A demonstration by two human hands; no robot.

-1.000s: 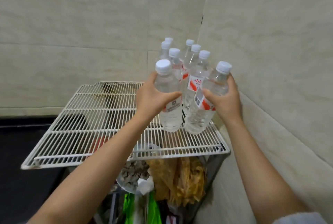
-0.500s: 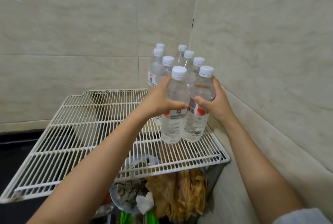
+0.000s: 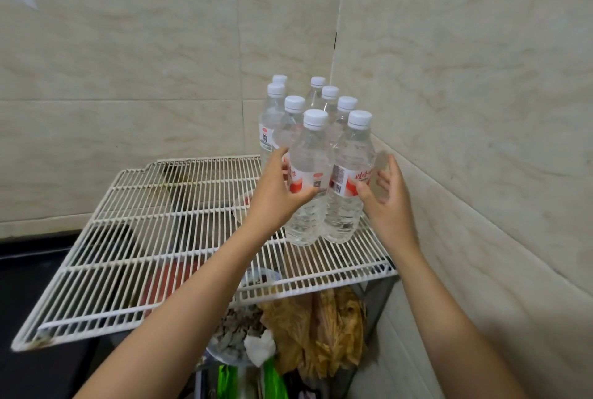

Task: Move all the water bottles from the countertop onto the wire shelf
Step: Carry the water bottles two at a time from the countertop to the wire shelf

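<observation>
Bottles [image 3: 316, 154] clustered upright at far right corner of wire shelf [image 3: 134, 238], eight white caps showing. Left hand [image 3: 276, 193] loosely curled against front-left bottle [image 3: 308, 180]; right hand [image 3: 386, 196] spread, fingers released, just beside front-right bottle [image 3: 349, 180].

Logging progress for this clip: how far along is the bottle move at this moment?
Done: eight capped water bottles stand clustered in the back right corner of the wire shelf. In hand: nothing gripped; the left hand and right hand sit open beside the two front bottles. Left: unknown, since the countertop is out of view.
</observation>
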